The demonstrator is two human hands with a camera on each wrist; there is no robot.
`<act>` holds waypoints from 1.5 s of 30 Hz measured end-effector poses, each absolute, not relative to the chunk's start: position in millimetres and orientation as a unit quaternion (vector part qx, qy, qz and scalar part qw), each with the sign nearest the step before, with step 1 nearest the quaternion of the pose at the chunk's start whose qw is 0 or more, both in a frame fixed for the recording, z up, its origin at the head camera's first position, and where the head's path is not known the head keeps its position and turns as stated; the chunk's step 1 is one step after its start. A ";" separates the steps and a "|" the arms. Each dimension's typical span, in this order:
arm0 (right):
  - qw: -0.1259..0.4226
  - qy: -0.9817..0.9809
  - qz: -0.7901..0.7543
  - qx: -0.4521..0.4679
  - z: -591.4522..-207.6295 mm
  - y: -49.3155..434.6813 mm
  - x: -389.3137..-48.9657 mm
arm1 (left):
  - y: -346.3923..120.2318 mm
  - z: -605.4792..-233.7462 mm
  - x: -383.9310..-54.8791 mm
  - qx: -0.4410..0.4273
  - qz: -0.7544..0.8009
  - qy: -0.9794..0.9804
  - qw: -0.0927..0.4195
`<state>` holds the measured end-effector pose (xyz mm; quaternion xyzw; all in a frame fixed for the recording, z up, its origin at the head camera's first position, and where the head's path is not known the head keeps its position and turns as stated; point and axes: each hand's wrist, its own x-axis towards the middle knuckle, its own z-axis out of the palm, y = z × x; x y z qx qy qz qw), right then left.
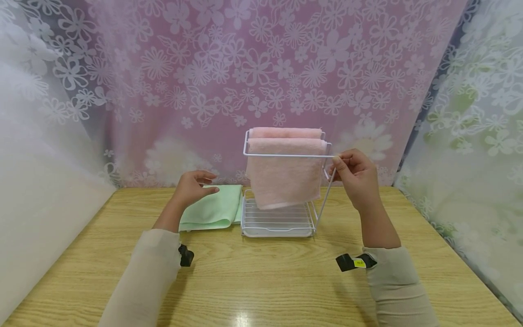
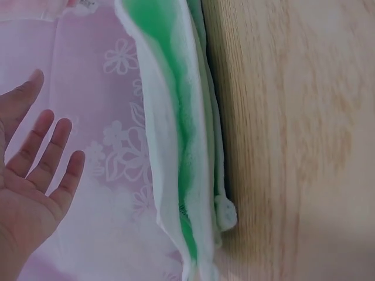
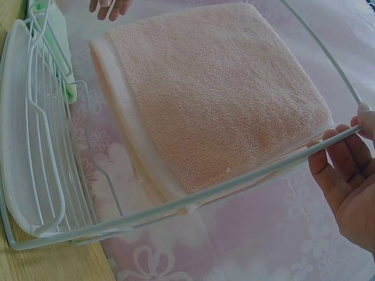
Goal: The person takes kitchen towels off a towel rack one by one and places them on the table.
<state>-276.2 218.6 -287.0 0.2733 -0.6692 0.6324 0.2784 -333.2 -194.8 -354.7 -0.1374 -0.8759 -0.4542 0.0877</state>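
Observation:
A white wire rack (image 1: 286, 156) stands on the table, with a white tray (image 3: 14, 140) under its lower wires. Pink towels (image 1: 286, 170) hang folded over its upper bars. At the rack's top right corner my right hand (image 1: 359, 177) grips the white frame between thumb and fingers. My left hand (image 1: 192, 187) hovers above a folded green towel (image 1: 216, 209), fingers spread and holding nothing. The green towel lies on the table just left of the rack; in the left wrist view, its folded layers (image 2: 170, 117) stand apart from the fingers.
The wood-grain table (image 1: 261, 281) extends in front of the rack. Behind it hangs a pink-purple curtain (image 1: 245, 68) with white flowers, and pale flowered curtains (image 1: 482, 113) close off the sides. Each wrist wears a small black camera mount (image 1: 185, 255).

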 end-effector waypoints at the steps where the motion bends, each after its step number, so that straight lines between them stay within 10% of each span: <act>1: 0.278 -0.670 0.632 0.273 -287.1 218.7 -276.6 | -194.7 -354.5 -332.5 -0.136 -0.458 -0.874 0.085; 45: 0.277 -0.669 0.636 0.267 -286.0 218.6 -276.0 | -168.4 -306.5 -280.6 -0.213 -0.527 -0.810 0.147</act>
